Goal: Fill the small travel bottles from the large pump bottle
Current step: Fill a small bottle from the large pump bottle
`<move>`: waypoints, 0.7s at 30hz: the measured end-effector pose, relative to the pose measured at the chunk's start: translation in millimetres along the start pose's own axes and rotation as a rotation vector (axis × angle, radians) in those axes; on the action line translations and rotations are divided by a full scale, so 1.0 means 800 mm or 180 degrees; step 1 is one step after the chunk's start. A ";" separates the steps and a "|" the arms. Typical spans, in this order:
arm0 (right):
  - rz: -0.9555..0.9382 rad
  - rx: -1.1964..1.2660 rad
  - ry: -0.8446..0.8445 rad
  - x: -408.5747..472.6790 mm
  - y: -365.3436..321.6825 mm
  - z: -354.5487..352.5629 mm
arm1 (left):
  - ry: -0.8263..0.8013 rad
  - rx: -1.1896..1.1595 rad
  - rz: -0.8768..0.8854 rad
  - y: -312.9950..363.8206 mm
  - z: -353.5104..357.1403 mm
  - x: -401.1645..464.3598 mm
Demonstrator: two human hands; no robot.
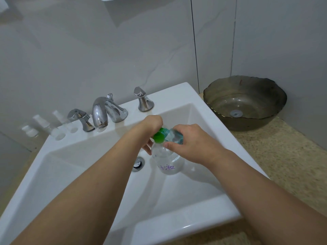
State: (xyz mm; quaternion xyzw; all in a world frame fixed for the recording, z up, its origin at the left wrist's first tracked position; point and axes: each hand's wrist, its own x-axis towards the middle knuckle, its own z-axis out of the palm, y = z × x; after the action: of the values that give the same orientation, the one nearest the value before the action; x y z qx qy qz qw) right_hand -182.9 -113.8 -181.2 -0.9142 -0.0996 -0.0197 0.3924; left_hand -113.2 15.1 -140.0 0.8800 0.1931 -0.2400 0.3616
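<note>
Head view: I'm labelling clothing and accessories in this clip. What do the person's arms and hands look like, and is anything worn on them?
Both forearms are bare for the whole length in view, with no sleeve showing. The left hand and right hand wear no gloves, and no watch, bracelet or ring shows on the sides facing the camera. No markings, bandages or nail polish can be made out.

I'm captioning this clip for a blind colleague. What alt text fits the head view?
Over a white sink, a person's right hand tilts a small green-capped bottle onto the mouth of a clear bottle standing in the basin, while the left hand grips by the green cap. Small clear travel bottles line the rim left of the chrome faucet.
</note>
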 end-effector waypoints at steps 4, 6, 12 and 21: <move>0.0108 -0.0063 -0.0084 0.000 0.000 0.001 | 0.0126 -0.0034 0.0011 0.000 0.005 0.001; 0.0106 -0.0050 -0.0074 0.000 -0.001 0.001 | 0.0124 -0.0065 0.0018 -0.002 0.005 0.003; 0.0042 0.0012 -0.0028 -0.002 -0.002 0.000 | 0.0072 -0.0164 -0.0041 -0.005 0.002 0.004; -0.0155 0.0142 0.0158 0.000 -0.001 -0.002 | -0.0804 -0.0415 -0.0241 -0.003 -0.026 0.016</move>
State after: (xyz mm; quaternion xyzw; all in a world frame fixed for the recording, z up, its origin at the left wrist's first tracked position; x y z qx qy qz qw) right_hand -182.8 -114.0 -179.5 -0.9017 -0.1124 -0.0497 0.4145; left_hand -98.1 34.1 -135.3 0.8095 0.1943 -0.3492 0.4302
